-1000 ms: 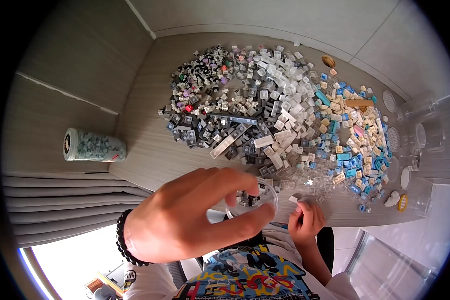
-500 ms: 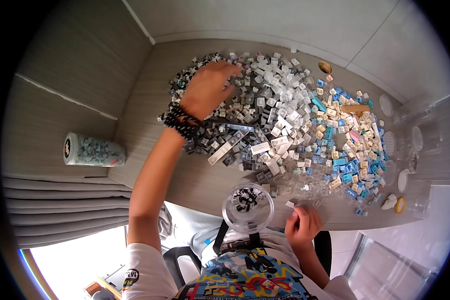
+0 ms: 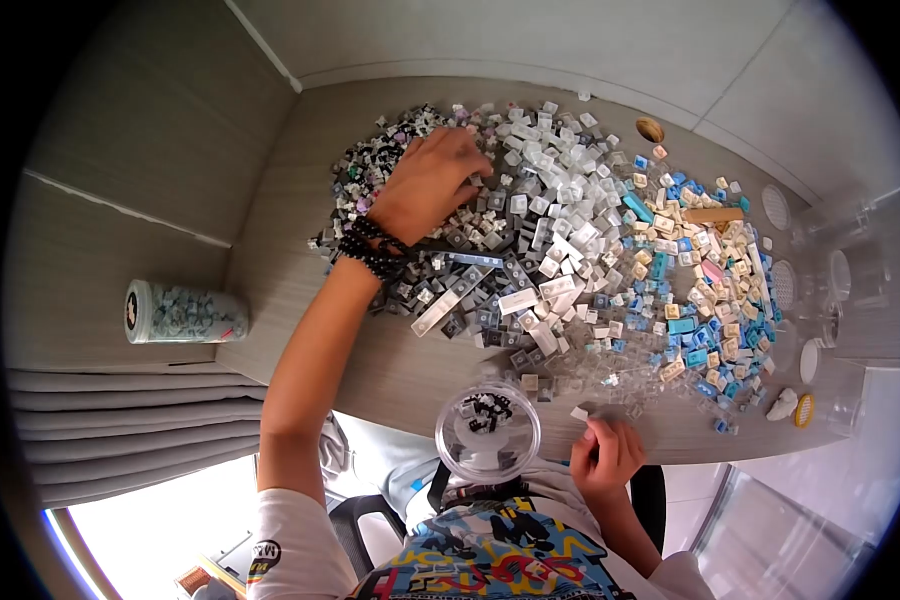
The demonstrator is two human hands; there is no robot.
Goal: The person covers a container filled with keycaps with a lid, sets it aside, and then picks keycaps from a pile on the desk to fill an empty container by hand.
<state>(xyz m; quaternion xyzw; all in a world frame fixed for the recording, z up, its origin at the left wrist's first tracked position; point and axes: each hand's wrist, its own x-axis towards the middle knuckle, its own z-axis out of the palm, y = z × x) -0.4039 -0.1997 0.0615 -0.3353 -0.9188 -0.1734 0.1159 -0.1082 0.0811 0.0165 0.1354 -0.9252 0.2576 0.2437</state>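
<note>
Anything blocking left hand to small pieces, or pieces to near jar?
Nothing visible blocks the left hand from the small pieces; dark gray keys and a long pale bar lie between those and the near jar.

Sleeve badge point(image 3: 266, 551) shows an "M", rest illeg.; shirt-front lettering point(image 3: 505, 574), jar label point(image 3: 132, 304) & marks on keycaps point(image 3: 663, 223) too sm. to read.

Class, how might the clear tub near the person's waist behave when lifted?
The tub would probably feel light, since only a small cluster of black and white pieces shows inside. Its smooth, shiny rim might feel slippery.
</note>
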